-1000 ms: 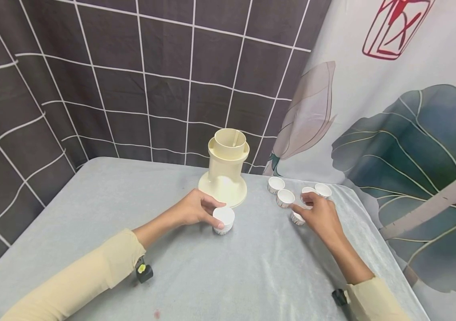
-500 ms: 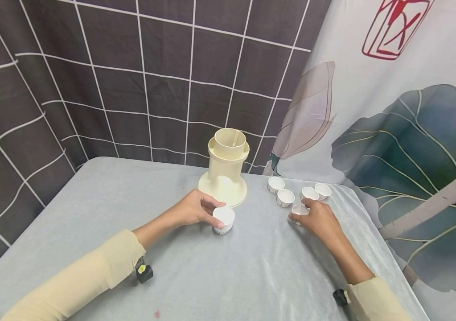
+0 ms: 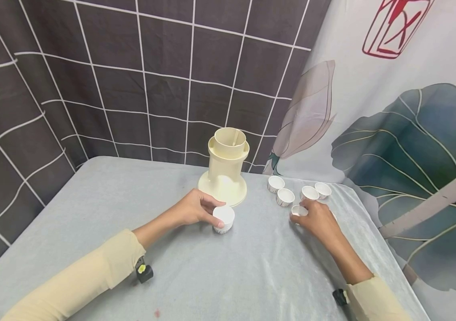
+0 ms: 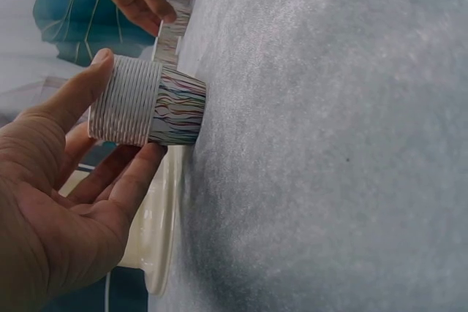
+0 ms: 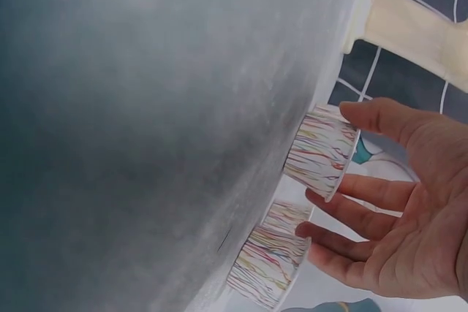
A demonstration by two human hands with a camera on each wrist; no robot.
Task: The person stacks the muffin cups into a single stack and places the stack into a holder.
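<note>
My left hand (image 3: 196,208) holds a nested stack of white paper baking cups (image 3: 223,219) between thumb and fingers. In the left wrist view the many rims of the stack (image 4: 135,104) show above one patterned wall of wavy coloured lines, its base close on the cloth. Over on the right, my right hand (image 3: 321,219) pinches a single baking cup (image 3: 299,213) at its rim. The right wrist view shows the thumb on one side of this upright cup (image 5: 322,153) and fingertips on the other. A neighbouring cup (image 5: 269,264) sits right by the lower fingers.
Behind the stack stands a cream plastic stand (image 3: 228,174) with a flared base and round open top. Several baking cups lie apart on the right, including one cup (image 3: 285,197) and another cup (image 3: 322,191). Grey cloth (image 3: 139,187) covers the table; curtains hang behind.
My right hand has moved slightly down from over the farther cups, and its thumb and fingers have come around the near cup. The left hand and its stack have stayed put.
</note>
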